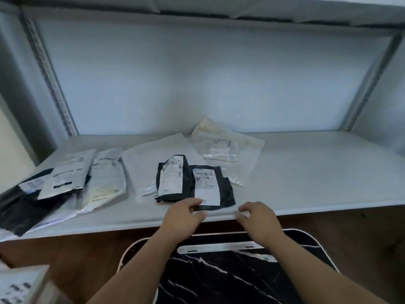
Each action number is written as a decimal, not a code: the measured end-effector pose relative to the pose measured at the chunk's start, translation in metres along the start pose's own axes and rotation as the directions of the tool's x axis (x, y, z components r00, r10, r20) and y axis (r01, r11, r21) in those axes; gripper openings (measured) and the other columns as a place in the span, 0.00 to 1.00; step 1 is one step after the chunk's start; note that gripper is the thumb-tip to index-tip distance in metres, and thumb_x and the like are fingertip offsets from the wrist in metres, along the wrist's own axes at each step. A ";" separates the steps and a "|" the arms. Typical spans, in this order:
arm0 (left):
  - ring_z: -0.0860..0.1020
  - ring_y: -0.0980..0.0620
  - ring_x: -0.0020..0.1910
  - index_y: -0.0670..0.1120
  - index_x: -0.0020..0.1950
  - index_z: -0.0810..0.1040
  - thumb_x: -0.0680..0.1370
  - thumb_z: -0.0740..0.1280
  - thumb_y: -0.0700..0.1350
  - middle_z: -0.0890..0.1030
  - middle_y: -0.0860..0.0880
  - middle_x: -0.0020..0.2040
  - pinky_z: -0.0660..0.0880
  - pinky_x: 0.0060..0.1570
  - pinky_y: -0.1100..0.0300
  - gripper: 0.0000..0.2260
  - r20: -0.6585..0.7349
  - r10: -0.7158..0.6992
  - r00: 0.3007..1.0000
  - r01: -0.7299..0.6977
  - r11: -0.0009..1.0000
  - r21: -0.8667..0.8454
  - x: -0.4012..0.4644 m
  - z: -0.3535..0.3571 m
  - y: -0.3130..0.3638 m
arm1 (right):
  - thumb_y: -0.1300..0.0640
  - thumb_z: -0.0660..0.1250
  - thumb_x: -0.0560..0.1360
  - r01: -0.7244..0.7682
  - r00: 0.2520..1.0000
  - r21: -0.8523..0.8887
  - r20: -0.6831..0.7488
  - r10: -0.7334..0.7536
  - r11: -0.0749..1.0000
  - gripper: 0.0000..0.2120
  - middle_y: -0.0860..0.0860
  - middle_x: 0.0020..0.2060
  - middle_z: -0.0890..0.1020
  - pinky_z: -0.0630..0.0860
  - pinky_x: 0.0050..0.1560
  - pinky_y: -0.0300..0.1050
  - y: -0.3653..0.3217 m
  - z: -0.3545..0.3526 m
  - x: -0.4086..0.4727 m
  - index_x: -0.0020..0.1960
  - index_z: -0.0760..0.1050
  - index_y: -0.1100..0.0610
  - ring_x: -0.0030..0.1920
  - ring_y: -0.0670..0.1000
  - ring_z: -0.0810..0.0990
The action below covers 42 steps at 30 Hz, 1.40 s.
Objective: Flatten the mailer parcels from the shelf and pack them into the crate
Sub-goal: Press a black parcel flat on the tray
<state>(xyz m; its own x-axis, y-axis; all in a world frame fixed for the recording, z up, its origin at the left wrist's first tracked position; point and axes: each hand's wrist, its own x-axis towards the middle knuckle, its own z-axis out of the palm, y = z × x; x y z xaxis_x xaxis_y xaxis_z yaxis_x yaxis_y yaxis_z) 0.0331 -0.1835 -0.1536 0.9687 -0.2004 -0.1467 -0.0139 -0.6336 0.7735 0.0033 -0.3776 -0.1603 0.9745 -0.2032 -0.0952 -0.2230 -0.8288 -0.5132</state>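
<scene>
Two small black mailer parcels with white labels lie side by side near the shelf's front edge: one (pixel 172 178) on the left, one (pixel 211 186) on the right. My left hand (pixel 184 213) rests at the near edge of the right one, fingertips touching its front corner, fingers spread. My right hand (pixel 255 216) hovers at the shelf lip just right of that parcel, fingers curled and holding nothing. A pile of grey, white and black mailers (pixel 65 178) lies at the shelf's left. A pale translucent mailer (pixel 221 145) lies further back. No crate shows clearly.
The grey shelf board (pixel 317 172) spans the view, with metal uprights (pixel 50 77) at both back corners. Below the shelf stands a black marbled surface with a white rim (pixel 230 273). Labelled white packaging (pixel 15 286) shows at bottom left.
</scene>
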 end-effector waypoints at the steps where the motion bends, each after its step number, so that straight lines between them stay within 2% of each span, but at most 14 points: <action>1: 0.70 0.53 0.68 0.51 0.70 0.71 0.77 0.68 0.50 0.71 0.51 0.70 0.62 0.67 0.62 0.21 0.004 0.018 1.000 -0.018 1.000 0.021 0.009 0.005 0.003 | 0.51 0.63 0.79 -0.003 1.000 0.054 -0.011 0.003 0.999 0.16 0.53 0.62 0.76 0.68 0.58 0.41 -0.001 -0.001 0.009 0.65 0.74 0.54 0.60 0.52 0.75; 5: 0.59 0.51 0.75 0.50 0.75 0.64 0.78 0.66 0.50 0.59 0.50 0.77 0.56 0.70 0.62 0.27 -0.059 0.012 0.998 -0.005 0.993 0.117 0.036 0.011 0.002 | 0.54 0.67 0.76 -0.084 0.996 0.417 0.019 0.084 0.905 0.20 0.53 0.62 0.75 0.73 0.62 0.50 -0.009 0.008 0.042 0.68 0.71 0.52 0.58 0.56 0.78; 7: 0.61 0.50 0.75 0.49 0.76 0.63 0.78 0.66 0.51 0.61 0.49 0.77 0.57 0.71 0.58 0.28 -0.150 -0.029 0.988 0.050 0.989 0.142 0.045 0.006 -0.005 | 0.56 0.68 0.76 -0.128 0.992 0.543 0.087 0.096 0.830 0.20 0.51 0.59 0.77 0.76 0.59 0.53 -0.012 0.019 0.054 0.67 0.72 0.52 0.52 0.55 0.81; 11: 0.68 0.49 0.71 0.46 0.75 0.65 0.77 0.67 0.50 0.69 0.48 0.73 0.63 0.67 0.59 0.27 -0.230 -0.117 0.966 0.137 0.988 0.072 0.051 -0.003 -0.020 | 0.58 0.70 0.75 -0.184 0.983 0.615 0.114 0.144 0.767 0.14 0.53 0.55 0.81 0.75 0.61 0.48 -0.011 0.038 0.064 0.59 0.79 0.58 0.56 0.54 0.80; 15: 0.75 0.45 0.63 0.43 0.71 0.70 0.73 0.73 0.50 0.75 0.45 0.66 0.72 0.63 0.51 0.29 -0.261 -0.234 0.937 0.164 0.950 -0.265 0.047 0.007 -0.021 | 0.60 0.73 0.72 -0.201 0.978 0.711 0.105 0.181 0.674 0.04 0.54 0.42 0.83 0.80 0.47 0.48 -0.005 0.040 0.051 0.45 0.78 0.57 0.38 0.52 0.81; 18: 0.79 0.44 0.50 0.41 0.61 0.76 0.71 0.76 0.46 0.81 0.44 0.55 0.77 0.40 0.56 0.22 -0.099 -0.382 0.919 0.248 0.754 -0.608 0.036 0.016 -0.020 | 0.56 0.74 0.72 -0.268 0.961 0.760 0.172 0.215 0.592 0.13 0.54 0.37 0.80 0.71 0.26 0.40 0.003 0.031 0.024 0.47 0.71 0.60 0.23 0.49 0.75; 20: 0.77 0.45 0.41 0.37 0.58 0.77 0.73 0.73 0.39 0.82 0.43 0.47 0.71 0.30 0.61 0.16 0.075 -0.379 0.922 0.322 0.647 -0.691 0.021 0.024 -0.017 | 0.50 0.74 0.71 -0.292 0.953 0.735 0.166 0.255 0.612 0.18 0.52 0.33 0.78 0.67 0.23 0.39 0.016 0.027 0.002 0.45 0.71 0.61 0.20 0.48 0.72; 22: 0.75 0.47 0.36 0.38 0.55 0.77 0.74 0.69 0.32 0.81 0.42 0.40 0.67 0.25 0.64 0.10 0.179 -0.317 0.931 0.356 0.685 -0.636 -0.002 0.031 -0.013 | 0.44 0.74 0.70 -0.324 0.932 0.703 0.123 0.340 0.633 0.23 0.53 0.38 0.79 0.73 0.30 0.43 0.033 0.026 -0.021 0.50 0.71 0.61 0.28 0.49 0.77; 25: 0.81 0.46 0.47 0.45 0.58 0.79 0.74 0.66 0.29 0.84 0.42 0.51 0.78 0.37 0.58 0.17 0.381 -0.176 0.908 0.362 0.789 -0.497 -0.036 0.033 -0.014 | 0.39 0.72 0.70 -0.428 0.887 0.708 0.210 0.412 0.562 0.33 0.55 0.56 0.78 0.77 0.56 0.51 0.061 0.031 -0.057 0.66 0.67 0.57 0.53 0.55 0.79; 28: 0.81 0.45 0.55 0.48 0.59 0.79 0.75 0.66 0.31 0.84 0.44 0.53 0.79 0.50 0.53 0.17 0.606 -0.136 0.784 0.371 0.886 -0.280 -0.071 0.036 -0.019 | 0.47 0.73 0.71 -0.517 0.852 0.807 0.452 0.266 0.285 0.33 0.55 0.59 0.79 0.74 0.60 0.52 0.080 0.033 -0.094 0.71 0.63 0.51 0.57 0.55 0.79; 32: 0.81 0.42 0.54 0.47 0.58 0.79 0.73 0.68 0.31 0.84 0.41 0.52 0.79 0.55 0.49 0.17 0.549 -0.236 0.802 0.433 0.862 -0.263 -0.093 0.045 -0.046 | 0.52 0.74 0.71 -0.528 0.797 0.606 0.595 0.101 0.595 0.15 0.50 0.47 0.86 0.73 0.59 0.51 0.081 0.051 -0.131 0.55 0.80 0.55 0.52 0.52 0.82; 36: 0.81 0.42 0.54 0.46 0.62 0.77 0.66 0.76 0.38 0.83 0.43 0.54 0.75 0.60 0.44 0.25 0.347 -0.393 0.851 0.491 0.831 -0.263 -0.104 0.055 -0.083 | 0.61 0.73 0.72 -0.433 0.887 0.683 0.439 0.142 0.588 0.04 0.53 0.40 0.86 0.80 0.43 0.45 0.073 0.078 -0.144 0.46 0.80 0.60 0.41 0.52 0.85; 39: 0.75 0.47 0.61 0.48 0.72 0.67 0.75 0.71 0.45 0.75 0.45 0.66 0.73 0.61 0.52 0.27 0.023 -0.439 0.898 0.439 0.895 -0.080 -0.111 0.065 -0.094 | 0.53 0.70 0.76 -0.244 0.964 0.343 0.191 0.187 0.907 0.15 0.48 0.51 0.82 0.76 0.52 0.42 0.073 0.094 -0.137 0.60 0.75 0.55 0.51 0.49 0.80; 42: 0.64 0.48 0.73 0.53 0.77 0.58 0.80 0.61 0.55 0.62 0.49 0.76 0.65 0.69 0.52 0.27 -0.169 -0.134 0.977 0.194 0.886 0.420 -0.121 0.074 -0.097 | 0.42 0.58 0.79 -0.037 0.999 -0.153 -0.029 0.033 0.988 0.25 0.48 0.68 0.71 0.67 0.66 0.45 0.076 0.111 -0.138 0.74 0.64 0.50 0.69 0.49 0.67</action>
<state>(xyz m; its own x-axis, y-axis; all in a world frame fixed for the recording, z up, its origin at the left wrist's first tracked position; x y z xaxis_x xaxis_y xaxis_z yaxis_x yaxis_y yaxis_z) -0.1011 -0.1528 -0.2568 0.9897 0.0153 -0.1424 0.0714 -0.9146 0.3980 -0.1459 -0.3550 -0.2809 0.9656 -0.2450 -0.0875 -0.2598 -0.8906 -0.3732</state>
